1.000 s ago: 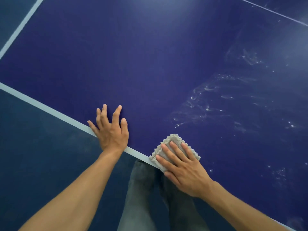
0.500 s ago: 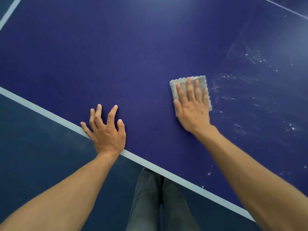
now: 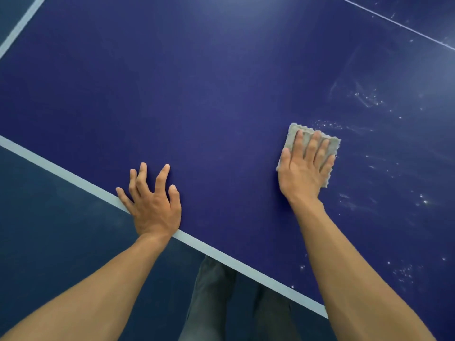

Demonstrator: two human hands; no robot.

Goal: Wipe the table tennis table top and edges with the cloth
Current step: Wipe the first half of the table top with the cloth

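The dark blue table tennis table (image 3: 221,82) fills most of the view, with a white band along its near edge (image 3: 73,177). A folded grey cloth (image 3: 291,134) lies flat on the top, right of centre. My right hand (image 3: 304,168) presses down on the cloth with straight fingers spread over it. My left hand (image 3: 151,203) rests flat on the table's near edge, fingers spread, holding nothing. White dust specks and smears (image 3: 364,99) cover the surface to the right of the cloth.
A thin white centre line (image 3: 394,22) crosses the far right of the top. A second white edge band (image 3: 22,25) runs at the upper left corner. Below the near edge are the dark floor (image 3: 49,230) and my legs in grey trousers (image 3: 211,299).
My right hand slid the cloth from the near edge out onto the table top, then a little to the right and back towards me. The left hand stayed on the edge.
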